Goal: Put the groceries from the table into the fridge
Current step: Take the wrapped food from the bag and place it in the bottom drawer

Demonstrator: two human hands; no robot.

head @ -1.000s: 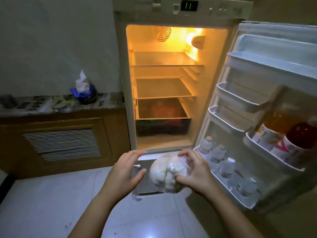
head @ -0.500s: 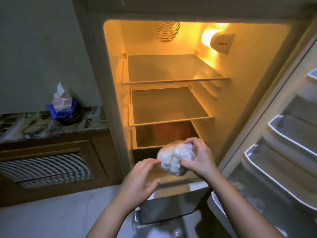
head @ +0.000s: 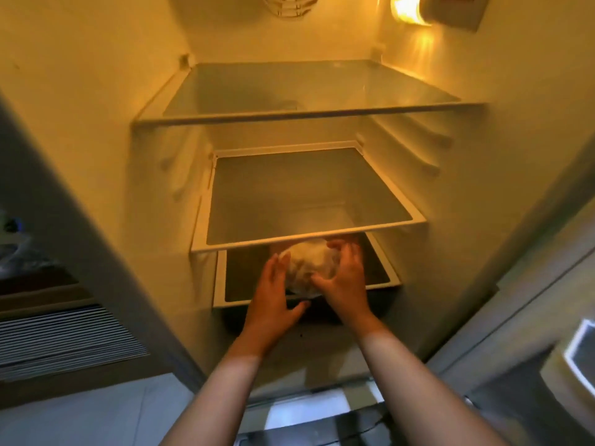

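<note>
From the head camera, three glass shelves showed inside the fridge (head: 96,101): the top shelf (head: 309,88), the middle shelf (head: 302,194) and the bottom shelf (head: 381,272), each a flat pane in a pale plastic frame. One bag of groceries (head: 310,267) was in view, a rounded, lumpy white bundle wrapped in crinkled clear plastic; it sat at the front edge of the bottom shelf, just under the front rim of the middle shelf, and whether it rested on the glass or hung just above it could not be told. Two bare hands were on it. The right hand (head: 344,278) curled its fingers over the bag's right and top side in a grasp. The left hand (head: 273,294) lay against the bag's left side with fingers straight and loose, thumb spread, not clenched. The bag's far side was hidden by the middle shelf, its contents blurred. Below the bottom shelf a dark drawer (head: 360,312) was partly covered by the wrists. One round ribbed vent (head: 289,4) and one glowing lamp (head: 409,9) were cut off at the top edge. At the left edge a slatted wooden cabinet (head: 61,342) was dim and blurred; the door rack (head: 579,352) at right was cut off.
</note>
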